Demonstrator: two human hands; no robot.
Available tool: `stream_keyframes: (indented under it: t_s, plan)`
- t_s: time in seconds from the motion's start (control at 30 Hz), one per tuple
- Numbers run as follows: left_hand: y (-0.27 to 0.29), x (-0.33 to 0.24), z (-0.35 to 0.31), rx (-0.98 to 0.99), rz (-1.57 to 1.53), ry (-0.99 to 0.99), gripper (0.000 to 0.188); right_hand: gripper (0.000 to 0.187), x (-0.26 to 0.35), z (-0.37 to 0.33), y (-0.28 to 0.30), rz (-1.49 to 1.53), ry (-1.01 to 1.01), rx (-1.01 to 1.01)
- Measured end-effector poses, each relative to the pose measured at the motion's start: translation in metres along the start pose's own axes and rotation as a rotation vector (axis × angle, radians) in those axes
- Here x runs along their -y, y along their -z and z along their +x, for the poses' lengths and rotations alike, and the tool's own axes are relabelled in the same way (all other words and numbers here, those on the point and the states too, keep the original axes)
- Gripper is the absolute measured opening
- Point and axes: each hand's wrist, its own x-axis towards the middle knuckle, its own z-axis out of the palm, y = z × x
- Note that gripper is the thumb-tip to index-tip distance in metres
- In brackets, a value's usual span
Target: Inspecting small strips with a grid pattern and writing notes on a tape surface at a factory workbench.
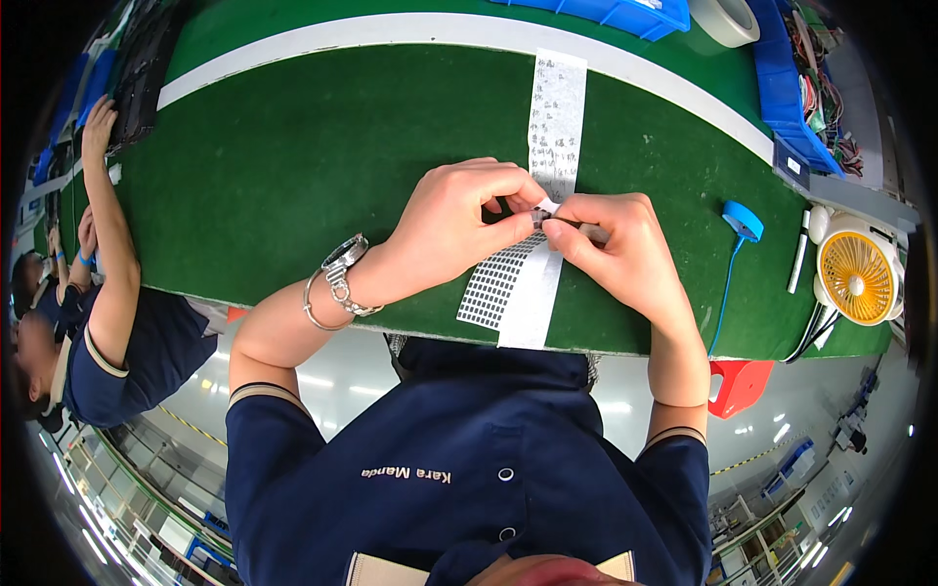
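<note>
Over a green-topped bench, my two hands meet in a pinch at the upper end of a white sheet of small black rectangular stickers (495,285). My left hand (467,210), with a watch (344,256) and a bangle on its wrist, grips the sheet's top between thumb and index finger. My right hand (618,239) has thumb and index finger closed on the same end, where a small white bit shows between the fingertips. Beneath the hands runs a long white paper strip (558,107) with handwriting; the sheet partly overlaps it.
A yellow-and-white fan (856,278) stands at the right, near a blue round object with a cord (743,221). Blue bins (782,68) holding wires and a white tape roll (725,20) lie at the back. Another person's arm (109,210) reaches in at the left.
</note>
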Motion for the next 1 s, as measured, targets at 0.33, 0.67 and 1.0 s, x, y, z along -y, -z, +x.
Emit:
stream_keyframes:
  t_s: [0.33, 0.67, 1.0]
  plan:
    - [0.000, -0.001, 0.000, 0.000, 0.061, -0.038, 0.016, 0.022, 0.002, 0.000, -0.001, -0.010, -0.010, -0.012]
    - [0.002, -0.001, 0.000, -0.013, -0.173, 0.067, 0.012, 0.015, 0.007, -0.001, -0.002, -0.085, 0.019, -0.181]
    - [0.005, -0.005, 0.001, 0.008, -0.148, 0.071, 0.013, 0.013, 0.005, -0.001, -0.010, -0.206, 0.097, -0.243]
